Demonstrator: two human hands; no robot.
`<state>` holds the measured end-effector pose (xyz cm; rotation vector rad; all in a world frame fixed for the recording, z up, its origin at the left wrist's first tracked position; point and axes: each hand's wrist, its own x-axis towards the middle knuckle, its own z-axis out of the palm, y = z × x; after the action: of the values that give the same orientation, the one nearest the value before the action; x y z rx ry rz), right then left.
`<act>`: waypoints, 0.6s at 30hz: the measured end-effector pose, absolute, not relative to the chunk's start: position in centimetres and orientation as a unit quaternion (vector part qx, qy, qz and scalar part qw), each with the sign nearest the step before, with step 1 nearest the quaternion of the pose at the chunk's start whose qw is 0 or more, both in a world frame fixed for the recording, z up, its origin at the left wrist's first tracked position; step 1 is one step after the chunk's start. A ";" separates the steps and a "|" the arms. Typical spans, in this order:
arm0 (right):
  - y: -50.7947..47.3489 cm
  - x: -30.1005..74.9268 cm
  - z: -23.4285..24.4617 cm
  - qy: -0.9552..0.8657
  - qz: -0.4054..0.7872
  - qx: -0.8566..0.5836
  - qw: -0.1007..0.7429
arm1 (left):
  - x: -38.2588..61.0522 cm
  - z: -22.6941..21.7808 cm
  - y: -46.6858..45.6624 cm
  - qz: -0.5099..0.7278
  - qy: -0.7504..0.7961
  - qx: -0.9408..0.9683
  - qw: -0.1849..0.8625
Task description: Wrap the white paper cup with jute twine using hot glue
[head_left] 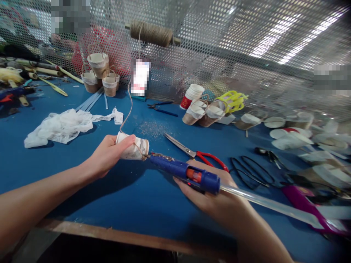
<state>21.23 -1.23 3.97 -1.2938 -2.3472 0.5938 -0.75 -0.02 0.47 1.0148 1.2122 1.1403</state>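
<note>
Head cam view: the left hand [108, 155] had the cup [133, 152] pinched, thumb across the top and the other fingers tucked behind, just above the blue table [153, 199]. Cup was small and white, kinda smudgy and scuffed, with a brown band round its right end. It lay on its side, long axis running left to right and dipping a little to the right, the fatter end at the left. Some twine [131, 106] came down from the spool [150, 33] at the back and crossed the cup on a slant near the thumb.

The right hand [211, 204] was wrapped round the handle of the glue gun [175, 166]; couldn't tell where the trigger finger sat. The gun was dark blue with an orange bit in its window and crud along the top. Its nozzle pointed left and slightly up the frame, right at the cup's banded end. Touching or not, hard to say. A long clear glue stick [263, 202] poked out the back, sloping down to the right. Red-handled scissors [192, 151] lay just behind the gun.
</note>
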 end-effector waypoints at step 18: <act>-1.3 21.4 3.8 -0.850 0.197 -0.449 0.190 | -0.9 0.4 0.2 0.471 0.520 0.387 0.598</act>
<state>21.39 -1.31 3.76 -1.2628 -2.3904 0.5543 -0.86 0.19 0.43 0.8972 1.2068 1.0923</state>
